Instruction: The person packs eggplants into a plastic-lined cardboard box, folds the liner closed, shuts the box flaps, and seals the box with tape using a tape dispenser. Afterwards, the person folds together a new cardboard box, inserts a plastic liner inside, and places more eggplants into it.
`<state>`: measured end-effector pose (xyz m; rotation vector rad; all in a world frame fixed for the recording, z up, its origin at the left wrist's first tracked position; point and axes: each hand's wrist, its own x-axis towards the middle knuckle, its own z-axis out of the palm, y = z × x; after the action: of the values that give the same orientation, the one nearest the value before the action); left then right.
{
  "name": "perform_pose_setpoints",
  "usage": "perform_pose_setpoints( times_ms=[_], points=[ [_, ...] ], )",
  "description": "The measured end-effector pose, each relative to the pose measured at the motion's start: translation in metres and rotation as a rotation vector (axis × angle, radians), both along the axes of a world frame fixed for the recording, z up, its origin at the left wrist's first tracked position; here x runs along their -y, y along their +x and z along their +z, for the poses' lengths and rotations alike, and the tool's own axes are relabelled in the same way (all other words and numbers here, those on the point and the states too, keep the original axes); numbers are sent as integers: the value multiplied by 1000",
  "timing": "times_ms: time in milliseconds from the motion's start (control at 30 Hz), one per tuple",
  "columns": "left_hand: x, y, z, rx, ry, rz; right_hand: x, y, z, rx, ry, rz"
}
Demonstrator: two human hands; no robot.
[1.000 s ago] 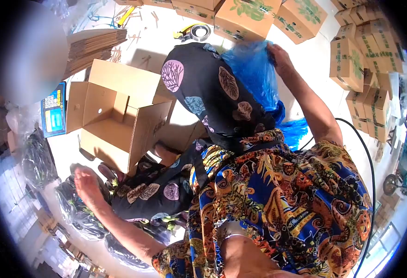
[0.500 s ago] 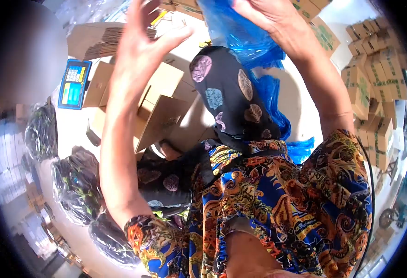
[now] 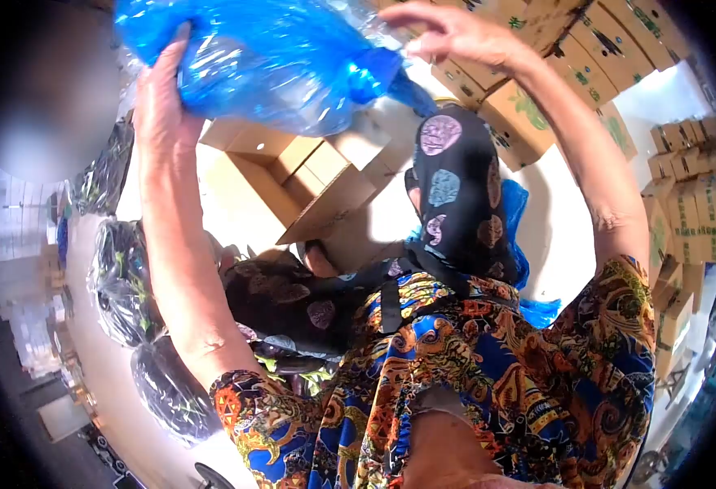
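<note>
A blue translucent plastic bag [image 3: 268, 61] is spread out in the air at the top of the head view, its bunched end hanging toward my knee. My left hand [image 3: 166, 98] grips its left side, thumb over the film and the other fingers mostly hidden. Beside the bag's right end is my right hand [image 3: 460, 37], fingers extended and apart; whether a fingertip touches the film I cannot tell. Below the bag, an open cardboard box [image 3: 248, 191] stands on the floor with its flaps folded out.
Stacked cardboard cartons [image 3: 603, 57] fill the upper right, and more cartons [image 3: 696, 216] stand at the far right. Dark plastic bags with green stems in them [image 3: 121, 281] lie on the left. More blue plastic [image 3: 537, 311] lies beside my leg.
The blue bag has come across to the left and spread wide, and my left hand now grips it. My right hand has shifted slightly left. The blue scale has gone out of sight.
</note>
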<state>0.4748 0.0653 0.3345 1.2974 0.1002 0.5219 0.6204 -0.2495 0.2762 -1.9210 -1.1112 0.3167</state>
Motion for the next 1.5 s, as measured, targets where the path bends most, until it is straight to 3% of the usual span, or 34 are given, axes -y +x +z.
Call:
perform_pose_setpoints(
  times_ms=[100,133,167,233,300,367,400,433,567,633,667,700,767,800,833,867,967,1033,1067,1133,1167,1200,1233,1267,1300,1367,1400,1500],
  points=[
    [-6,-22,23,27,-78,163,-50,-16,-18,-102,-245,146],
    [-23,-26,26,62,-29,150,-72,-19,-22,219,-504,174],
    [-42,-31,27,94,23,142,-82,-30,-40,194,-249,274],
    [-58,-48,32,39,54,297,-105,-66,-24,409,-434,207],
    [-79,-70,34,31,51,371,-122,-70,-42,533,-176,81],
    [-107,-99,37,78,13,358,-139,-63,-48,399,-164,-33],
    [-117,-114,38,74,43,388,-147,-57,-56,430,-239,-41],
    [-128,-126,36,133,38,362,-158,-53,-71,440,-154,-74],
    [-97,-144,31,147,-5,609,-227,-55,-83,431,279,-157],
    [-71,-147,24,24,106,616,-258,-59,-83,446,459,-240],
    [-59,-146,18,18,106,565,-259,-65,-84,464,491,-152],
    [-51,-144,13,16,105,510,-262,-64,-106,523,349,-81],
    [-47,-136,-7,0,156,391,-238,-70,-119,333,-578,246],
    [-47,-132,-17,-68,226,385,-229,-62,-146,374,-822,474],
    [-37,-131,-14,-183,320,417,-206,-71,-130,289,-790,508],
    [-37,-126,-21,-231,381,376,-196,-66,-131,373,-772,542],
    [-26,-116,-40,-432,626,260,-182,-54,-102,-400,-539,209],
    [-6,-109,-58,-375,789,148,-169,-51,-82,-834,-164,180],
    [6,-104,-65,-187,950,88,-164,-53,-65,-984,-71,198],
    [42,-107,-72,-305,1284,6,-155,-52,-51,-1202,33,202],
    [57,-107,-88,-143,1351,-48,-151,-48,-52,-1264,43,189],
    [79,-108,-86,-222,1428,-99,-149,-47,-48,-1326,53,173],
    [94,-111,-85,-253,1341,-186,-143,-50,-42,-1362,27,149],
    [104,-111,-85,-313,1362,-255,-133,-67,-17,-1219,-8,98],
    [111,-112,-85,-373,1381,-327,-130,-47,-33,-1295,-8,192],
    [122,-117,-100,-266,1407,-254,-115,-51,-31,-874,-126,-14],
    [126,-120,-106,-211,1421,-215,-112,-42,-20,-658,-415,134],
    [138,-132,-117,-136,1431,-187,-106,-43,-35,-566,-397,208]
  ],
)
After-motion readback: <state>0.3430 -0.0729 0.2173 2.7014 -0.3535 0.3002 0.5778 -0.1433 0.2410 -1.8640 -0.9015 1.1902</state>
